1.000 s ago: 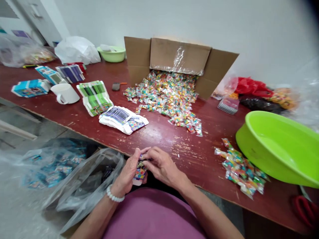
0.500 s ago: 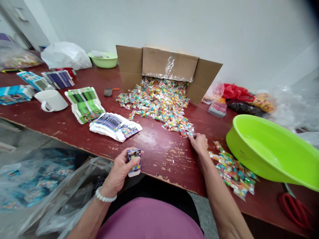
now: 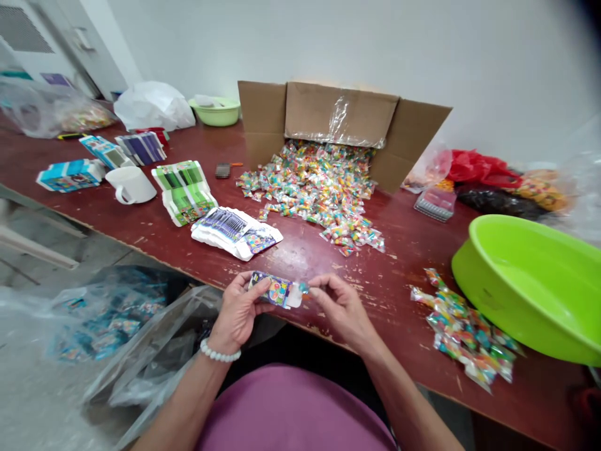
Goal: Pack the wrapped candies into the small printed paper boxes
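Note:
Closed around a small printed carton [image 3: 278, 290], my left hand [image 3: 238, 313] wears a white bead bracelet at the wrist. The carton is tilted sideways, its open flap end toward the right. My right hand [image 3: 342, 308] pinches a small wrapped candy [image 3: 303, 287] at that end; whether part of it is inside I cannot tell. Just beyond lies a stack of flattened purple cartons [image 3: 235, 232]. Behind, a heap of wrapped candies [image 3: 323, 188] spills from a cardboard box [image 3: 340, 113] on its side. A smaller candy pile [image 3: 464, 332] is on the right.
A green basin [image 3: 530, 288] stands at the right. Green cartons [image 3: 185, 191], a white mug [image 3: 131, 185] and blue cartons [image 3: 70, 175] are to the left. Below the table's front edge, plastic bags [image 3: 154, 357] hold packets. Red bags [image 3: 481, 170] lie at the back right.
My right hand has come from the heap's front edge to the carton, with a candy in its fingers. My left hand has turned the carton from upright to sideways. The view has shifted left.

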{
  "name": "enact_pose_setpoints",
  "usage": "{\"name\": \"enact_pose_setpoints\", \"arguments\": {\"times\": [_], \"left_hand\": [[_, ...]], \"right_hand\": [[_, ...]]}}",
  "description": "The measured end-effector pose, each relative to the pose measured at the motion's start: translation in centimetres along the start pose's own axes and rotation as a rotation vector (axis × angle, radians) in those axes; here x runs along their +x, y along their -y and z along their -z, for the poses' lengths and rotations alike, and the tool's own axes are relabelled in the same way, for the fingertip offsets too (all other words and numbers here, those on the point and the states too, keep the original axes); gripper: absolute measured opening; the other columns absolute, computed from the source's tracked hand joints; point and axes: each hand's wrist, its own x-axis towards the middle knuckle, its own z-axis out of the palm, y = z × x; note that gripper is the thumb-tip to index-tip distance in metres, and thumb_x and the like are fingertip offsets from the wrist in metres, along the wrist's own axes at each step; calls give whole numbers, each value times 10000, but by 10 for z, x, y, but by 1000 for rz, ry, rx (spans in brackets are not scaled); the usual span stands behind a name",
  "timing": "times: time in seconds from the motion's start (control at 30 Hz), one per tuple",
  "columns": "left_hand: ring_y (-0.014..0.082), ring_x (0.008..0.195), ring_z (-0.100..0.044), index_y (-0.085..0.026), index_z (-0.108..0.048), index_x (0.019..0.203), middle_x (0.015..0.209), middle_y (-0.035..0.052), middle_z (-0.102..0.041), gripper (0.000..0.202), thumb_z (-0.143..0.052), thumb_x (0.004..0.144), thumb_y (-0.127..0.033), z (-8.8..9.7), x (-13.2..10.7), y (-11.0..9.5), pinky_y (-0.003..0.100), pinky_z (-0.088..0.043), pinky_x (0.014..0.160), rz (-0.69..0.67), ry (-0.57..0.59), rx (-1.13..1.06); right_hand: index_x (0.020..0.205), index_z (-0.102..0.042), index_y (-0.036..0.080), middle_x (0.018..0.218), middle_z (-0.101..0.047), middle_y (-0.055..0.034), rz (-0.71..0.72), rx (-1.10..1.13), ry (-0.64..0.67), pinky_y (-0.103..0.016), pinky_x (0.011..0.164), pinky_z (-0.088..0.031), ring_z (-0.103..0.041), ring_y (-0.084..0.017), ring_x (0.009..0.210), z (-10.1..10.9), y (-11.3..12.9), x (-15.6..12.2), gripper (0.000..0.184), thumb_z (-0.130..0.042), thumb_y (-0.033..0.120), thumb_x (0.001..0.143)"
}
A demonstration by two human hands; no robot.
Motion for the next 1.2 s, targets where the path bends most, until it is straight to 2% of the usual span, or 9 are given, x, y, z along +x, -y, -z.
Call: {"name": "enact_pose_setpoints", "arguments": {"times": [0.2,0.37,0.43,0.57,0.7,0.8,1.0,1.1,1.2], "left_hand": [[182,747,-696,-191,-526,884,873,11,-694,446,-886,624,-229,5,-14,4,308,-600,607,153,189,-26],[150,643,-641,-148,-647,1065,951,87,-687,464,-857,675,-286,7,-21,13,261,-525,540,211,571,91],[142,659,-623,-145,-665,1092,972,88,-673,485,-858,670,-287,4,-24,15,260,-523,552,228,650,93],[135,625,-636,-131,-662,1030,897,68,-667,414,-837,701,-312,-2,-28,12,238,-495,550,210,615,107],[179,665,-697,-176,-598,994,895,39,-670,378,-820,727,-327,-3,-30,10,250,-506,565,195,509,95],[196,669,-708,-197,-546,982,887,28,-672,382,-809,739,-330,-3,-33,11,265,-516,567,191,523,96],[158,656,-682,-200,-533,1114,957,53,-662,434,-756,790,-383,-7,-36,14,253,-495,587,128,691,209],[117,610,-629,-187,-549,1157,939,47,-652,457,-737,803,-407,-9,-37,13,233,-474,580,76,699,228],[115,603,-613,-178,-584,1133,901,49,-663,418,-694,835,-450,-10,-38,14,226,-471,576,84,613,225]], "right_hand": [[879,-686,217,807,-675,-23,113,-163,-15,-292,686,-461,-606,-176,731,-10,7,1,99,-602,269,875],[1006,-660,224,697,-646,19,84,-187,5,-265,581,-448,-566,-145,600,-9,15,8,201,-653,238,806],[1059,-640,220,719,-665,18,24,-78,29,-257,569,-458,-582,-140,595,-10,17,11,269,-678,258,795],[1026,-618,195,781,-696,-12,-90,171,-64,-262,563,-484,-625,-156,628,-1,17,15,344,-751,364,756],[993,-662,196,812,-700,-19,-5,13,-112,-278,631,-488,-615,-155,664,11,11,13,294,-763,352,765],[984,-683,202,824,-709,-25,52,-121,-128,-286,639,-485,-608,-161,665,13,12,7,231,-731,337,803],[995,-722,238,859,-732,-18,103,-164,305,-290,704,-502,-665,-172,740,11,31,1,170,-577,293,923],[1075,-696,240,942,-716,-29,130,-151,210,-303,760,-496,-657,-174,811,8,28,4,206,-557,275,927],[1179,-622,227,942,-674,-27,25,32,49,-283,716,-494,-626,-158,780,3,17,7,320,-646,285,865]]}}
